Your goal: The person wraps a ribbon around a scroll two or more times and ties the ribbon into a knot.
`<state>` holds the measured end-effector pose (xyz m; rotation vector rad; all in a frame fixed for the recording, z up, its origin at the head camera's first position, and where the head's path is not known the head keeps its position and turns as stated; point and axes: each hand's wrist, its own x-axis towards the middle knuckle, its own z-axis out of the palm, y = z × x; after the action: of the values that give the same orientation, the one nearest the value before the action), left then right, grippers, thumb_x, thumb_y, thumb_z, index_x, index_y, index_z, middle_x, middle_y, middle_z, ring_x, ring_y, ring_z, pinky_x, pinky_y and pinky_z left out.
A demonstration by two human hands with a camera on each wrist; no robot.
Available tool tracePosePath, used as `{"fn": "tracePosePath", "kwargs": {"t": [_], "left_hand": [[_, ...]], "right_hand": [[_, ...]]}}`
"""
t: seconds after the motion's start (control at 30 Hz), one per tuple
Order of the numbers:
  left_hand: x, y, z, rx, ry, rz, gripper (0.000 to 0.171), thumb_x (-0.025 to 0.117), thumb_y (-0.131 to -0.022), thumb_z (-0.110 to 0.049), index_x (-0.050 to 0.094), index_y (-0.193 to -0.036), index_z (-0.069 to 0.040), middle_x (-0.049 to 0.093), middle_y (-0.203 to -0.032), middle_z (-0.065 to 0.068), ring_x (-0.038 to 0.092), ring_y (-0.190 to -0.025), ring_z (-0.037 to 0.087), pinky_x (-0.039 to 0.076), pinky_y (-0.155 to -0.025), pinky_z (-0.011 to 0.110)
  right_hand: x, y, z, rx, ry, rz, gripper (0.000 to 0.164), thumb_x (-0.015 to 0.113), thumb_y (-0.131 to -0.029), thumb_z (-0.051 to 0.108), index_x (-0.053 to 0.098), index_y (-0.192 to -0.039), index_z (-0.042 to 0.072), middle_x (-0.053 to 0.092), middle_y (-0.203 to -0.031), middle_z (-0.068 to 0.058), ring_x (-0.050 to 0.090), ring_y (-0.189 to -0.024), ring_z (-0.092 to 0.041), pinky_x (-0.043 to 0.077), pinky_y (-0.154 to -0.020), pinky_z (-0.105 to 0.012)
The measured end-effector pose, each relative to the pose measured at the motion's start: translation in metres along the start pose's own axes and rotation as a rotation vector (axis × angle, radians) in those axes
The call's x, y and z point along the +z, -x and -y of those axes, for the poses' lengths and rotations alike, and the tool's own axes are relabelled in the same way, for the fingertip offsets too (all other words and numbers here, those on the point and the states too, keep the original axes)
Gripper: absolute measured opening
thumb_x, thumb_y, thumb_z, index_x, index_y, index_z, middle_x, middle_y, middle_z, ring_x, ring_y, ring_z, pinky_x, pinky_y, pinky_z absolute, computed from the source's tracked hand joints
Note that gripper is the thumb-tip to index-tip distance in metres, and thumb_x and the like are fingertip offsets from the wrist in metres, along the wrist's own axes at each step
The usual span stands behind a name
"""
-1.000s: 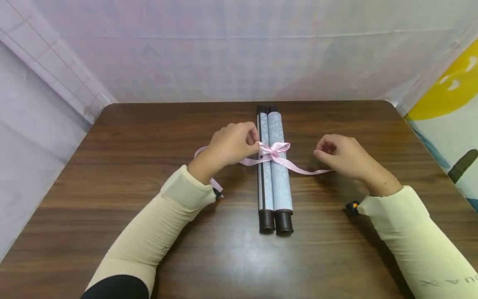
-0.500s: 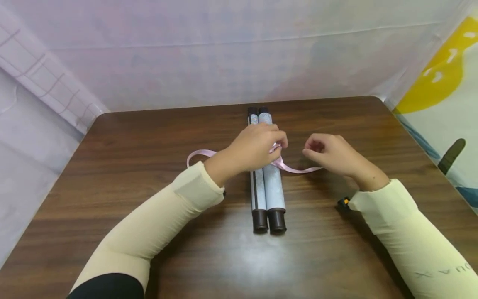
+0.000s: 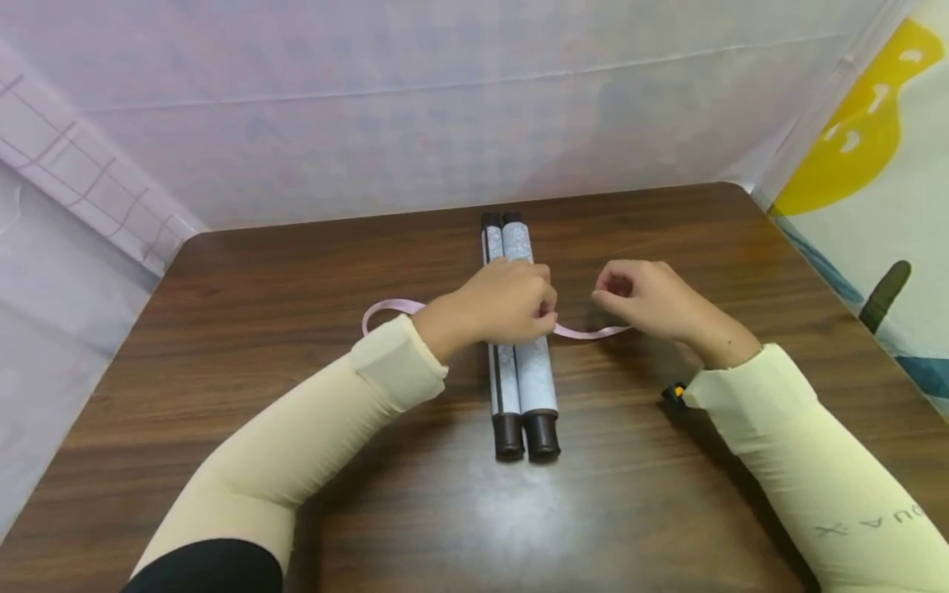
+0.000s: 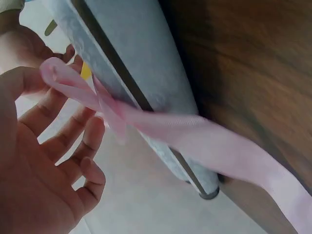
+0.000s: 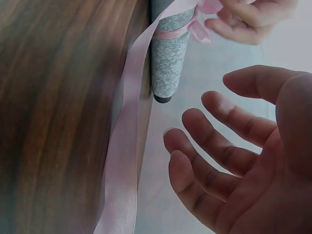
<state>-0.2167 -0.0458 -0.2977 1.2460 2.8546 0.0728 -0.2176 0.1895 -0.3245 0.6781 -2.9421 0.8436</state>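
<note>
Two pale blue-grey patterned scrolls (image 3: 535,375) with dark end caps lie side by side on the table, pointing away from me. A pink ribbon (image 4: 209,134) goes around them and is tied in a bow (image 4: 80,92) on top. My left hand (image 3: 507,301) is over the scrolls and hides the bow in the head view; in the left wrist view its thumb and a finger pinch one loop. To the right, my right hand (image 3: 652,301) hovers with loosely curved fingers and holds nothing, near the ribbon's right tail (image 3: 587,334).
The brown wooden table (image 3: 400,511) reaches back to a pale patterned cloth (image 3: 385,148). A ribbon tail (image 3: 393,305) curls out left of the scrolls. A small black item with an orange spot (image 3: 675,393) is by the right cuff.
My left hand has moved right, from the scrolls' left side to over the bow, and now covers it. The right hand stays almost still beside it. The head view has shifted slightly.
</note>
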Motion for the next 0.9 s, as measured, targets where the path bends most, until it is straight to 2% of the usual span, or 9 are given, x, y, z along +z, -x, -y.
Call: {"fn": "tracePosePath", "kwargs": {"t": [0.1, 0.23, 0.4, 0.5, 0.63, 0.8, 0.9], "left_hand": [[-0.0011, 0.002, 0.0059, -0.033, 0.0, -0.025, 0.033, 0.06, -0.096, -0.035, 0.058, -0.067, -0.021, 0.059, -0.08, -0.005, 0.055, -0.07, 0.012, 0.048, -0.065, 0.032], [-0.0011, 0.004, 0.01, -0.1, 0.006, -0.006, 0.04, 0.062, -0.096, -0.042, 0.054, -0.063, -0.023, 0.061, -0.07, -0.008, 0.057, -0.067, 0.011, 0.049, -0.063, 0.032], [-0.0004, 0.0045, 0.0102, -0.127, -0.002, 0.035, 0.03, 0.067, -0.093, -0.045, 0.061, -0.072, -0.025, 0.064, -0.076, -0.01, 0.06, -0.073, 0.012, 0.05, -0.065, 0.033], [-0.0007, 0.0044, 0.0091, -0.13, -0.009, 0.046, 0.024, 0.069, -0.091, -0.047, 0.065, -0.086, -0.023, 0.066, -0.082, -0.009, 0.061, -0.076, 0.013, 0.05, -0.066, 0.034], [-0.0016, 0.0045, 0.0075, -0.148, -0.014, 0.067, 0.027, 0.071, -0.09, -0.048, 0.068, -0.103, -0.024, 0.068, -0.09, -0.007, 0.061, -0.079, 0.014, 0.05, -0.069, 0.036], [-0.0004, 0.004, 0.0067, -0.159, -0.012, 0.092, 0.015, 0.069, -0.093, -0.042, 0.069, -0.098, -0.027, 0.069, -0.092, -0.008, 0.062, -0.081, 0.013, 0.051, -0.071, 0.036], [0.0014, 0.0045, 0.0065, -0.155, 0.009, 0.082, 0.009, 0.068, -0.094, -0.037, 0.068, -0.093, -0.028, 0.069, -0.091, -0.009, 0.062, -0.081, 0.013, 0.052, -0.072, 0.037]], "right_hand": [[0.0006, -0.0013, 0.0007, 0.009, 0.009, -0.009, 0.01, 0.067, -0.094, 0.02, 0.067, -0.091, 0.011, 0.067, -0.083, -0.004, 0.058, -0.076, -0.018, 0.046, -0.07, -0.034], [0.0019, -0.0015, 0.0004, 0.02, 0.016, -0.005, 0.009, 0.067, -0.094, 0.02, 0.068, -0.091, 0.011, 0.067, -0.082, -0.003, 0.058, -0.076, -0.018, 0.045, -0.069, -0.033], [0.003, -0.0007, -0.0014, 0.016, 0.029, 0.019, 0.011, 0.065, -0.095, 0.021, 0.068, -0.092, 0.011, 0.067, -0.083, -0.003, 0.058, -0.077, -0.018, 0.046, -0.07, -0.033], [0.0033, -0.0003, -0.0021, 0.009, 0.031, 0.027, 0.012, 0.065, -0.095, 0.022, 0.068, -0.092, 0.011, 0.067, -0.083, -0.003, 0.058, -0.077, -0.018, 0.046, -0.07, -0.033], [0.0046, -0.0005, -0.0022, 0.01, 0.029, 0.021, 0.01, 0.066, -0.094, 0.021, 0.067, -0.091, 0.011, 0.067, -0.081, -0.003, 0.058, -0.076, -0.018, 0.046, -0.07, -0.033], [0.0068, -0.0011, -0.0022, 0.013, 0.034, 0.011, 0.009, 0.067, -0.093, 0.019, 0.067, -0.09, 0.011, 0.067, -0.081, -0.003, 0.058, -0.075, -0.017, 0.046, -0.071, -0.033], [0.0082, -0.0012, -0.0025, 0.016, 0.035, 0.012, 0.009, 0.067, -0.093, 0.019, 0.068, -0.09, 0.011, 0.068, -0.082, -0.003, 0.059, -0.076, -0.017, 0.046, -0.072, -0.034]]}}
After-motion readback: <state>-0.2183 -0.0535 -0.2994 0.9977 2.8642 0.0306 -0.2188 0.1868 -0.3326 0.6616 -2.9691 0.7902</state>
